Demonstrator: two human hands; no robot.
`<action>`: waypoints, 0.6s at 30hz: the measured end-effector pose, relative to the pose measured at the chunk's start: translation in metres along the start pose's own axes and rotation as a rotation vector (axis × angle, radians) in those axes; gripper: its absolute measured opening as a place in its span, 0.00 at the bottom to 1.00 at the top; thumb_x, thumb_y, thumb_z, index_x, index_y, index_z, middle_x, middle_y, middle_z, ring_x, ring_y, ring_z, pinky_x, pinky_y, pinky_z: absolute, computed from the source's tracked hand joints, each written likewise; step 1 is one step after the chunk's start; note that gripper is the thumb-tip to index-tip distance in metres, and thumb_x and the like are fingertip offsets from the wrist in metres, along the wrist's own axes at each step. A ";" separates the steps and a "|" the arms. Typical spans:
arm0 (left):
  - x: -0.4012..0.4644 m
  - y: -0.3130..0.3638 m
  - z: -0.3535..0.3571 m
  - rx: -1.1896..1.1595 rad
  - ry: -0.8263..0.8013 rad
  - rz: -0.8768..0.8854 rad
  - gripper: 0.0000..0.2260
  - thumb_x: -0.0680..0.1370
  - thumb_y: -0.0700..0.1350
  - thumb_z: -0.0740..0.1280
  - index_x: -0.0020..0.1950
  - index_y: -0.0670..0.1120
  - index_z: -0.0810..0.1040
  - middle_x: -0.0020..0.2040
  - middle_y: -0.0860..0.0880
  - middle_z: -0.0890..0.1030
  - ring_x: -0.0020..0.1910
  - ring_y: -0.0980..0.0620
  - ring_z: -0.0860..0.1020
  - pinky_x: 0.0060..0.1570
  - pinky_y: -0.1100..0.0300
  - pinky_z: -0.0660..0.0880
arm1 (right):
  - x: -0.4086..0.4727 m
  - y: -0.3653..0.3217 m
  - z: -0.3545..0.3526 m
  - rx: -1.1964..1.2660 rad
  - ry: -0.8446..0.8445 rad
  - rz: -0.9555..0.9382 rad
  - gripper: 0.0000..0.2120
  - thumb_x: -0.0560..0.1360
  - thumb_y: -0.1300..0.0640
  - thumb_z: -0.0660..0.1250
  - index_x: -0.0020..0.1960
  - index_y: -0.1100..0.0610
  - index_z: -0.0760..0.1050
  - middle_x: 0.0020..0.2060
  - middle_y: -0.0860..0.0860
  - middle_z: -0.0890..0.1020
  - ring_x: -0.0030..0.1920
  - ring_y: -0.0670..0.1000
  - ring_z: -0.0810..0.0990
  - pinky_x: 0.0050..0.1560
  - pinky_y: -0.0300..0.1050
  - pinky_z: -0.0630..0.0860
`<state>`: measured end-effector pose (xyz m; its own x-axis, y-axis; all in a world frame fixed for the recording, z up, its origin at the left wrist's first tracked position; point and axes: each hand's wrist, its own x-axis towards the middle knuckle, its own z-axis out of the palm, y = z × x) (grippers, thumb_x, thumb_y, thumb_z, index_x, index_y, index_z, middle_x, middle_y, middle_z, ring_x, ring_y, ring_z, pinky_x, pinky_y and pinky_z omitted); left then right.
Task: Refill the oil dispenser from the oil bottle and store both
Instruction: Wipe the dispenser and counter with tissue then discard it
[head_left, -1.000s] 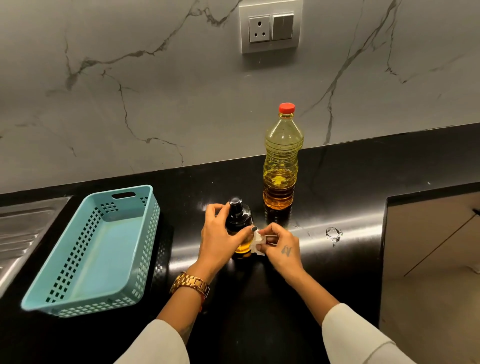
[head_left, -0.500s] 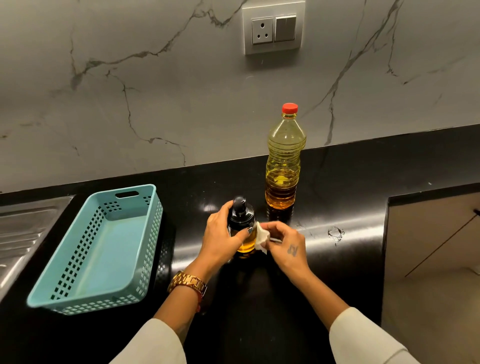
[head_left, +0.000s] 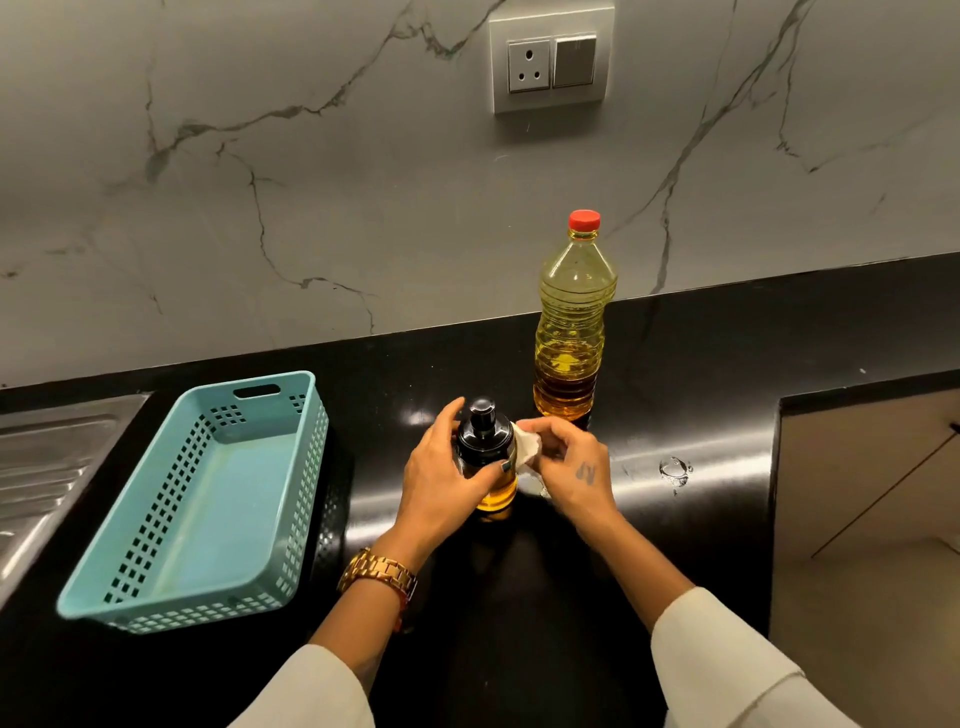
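While the left hand (head_left: 441, 480) grips the capped oil dispenser (head_left: 485, 457) upright on the tabletop (head_left: 675, 364), the right hand (head_left: 569, 467) pinches a white tissue (head_left: 525, 448) against its side, apparently wiping drips. Storing comes next: the capped oil bottle (head_left: 571, 332) stands just behind, the basket (head_left: 197, 499) to the left.

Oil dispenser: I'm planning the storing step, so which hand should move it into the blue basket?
Left. The left hand already grips the oil dispenser and is nearer the basket; the right hand holds a tissue.
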<state>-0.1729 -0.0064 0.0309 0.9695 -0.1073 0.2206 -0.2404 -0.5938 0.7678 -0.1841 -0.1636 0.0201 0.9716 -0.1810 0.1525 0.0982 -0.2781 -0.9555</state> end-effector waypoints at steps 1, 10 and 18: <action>-0.001 -0.001 0.000 -0.020 -0.021 -0.003 0.34 0.68 0.48 0.74 0.70 0.52 0.63 0.60 0.56 0.72 0.60 0.58 0.71 0.59 0.60 0.70 | -0.007 0.003 0.000 -0.001 -0.002 -0.010 0.14 0.68 0.66 0.71 0.47 0.50 0.79 0.42 0.41 0.82 0.46 0.37 0.80 0.45 0.30 0.76; -0.005 0.001 0.005 -0.085 -0.075 -0.022 0.33 0.69 0.52 0.74 0.70 0.54 0.62 0.63 0.54 0.72 0.61 0.58 0.71 0.59 0.63 0.68 | 0.006 0.025 0.008 -0.111 -0.075 0.094 0.11 0.68 0.66 0.71 0.45 0.51 0.79 0.42 0.47 0.83 0.45 0.44 0.81 0.48 0.44 0.80; -0.001 -0.001 0.004 0.033 0.005 0.026 0.32 0.68 0.51 0.75 0.69 0.50 0.67 0.54 0.51 0.69 0.53 0.56 0.71 0.48 0.72 0.65 | 0.013 -0.006 0.000 0.036 -0.002 -0.016 0.12 0.68 0.68 0.71 0.48 0.54 0.80 0.43 0.47 0.84 0.45 0.41 0.82 0.47 0.33 0.77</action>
<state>-0.1739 -0.0092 0.0278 0.9626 -0.1187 0.2435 -0.2636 -0.6170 0.7415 -0.1723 -0.1645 0.0275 0.9703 -0.1749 0.1670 0.1211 -0.2465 -0.9615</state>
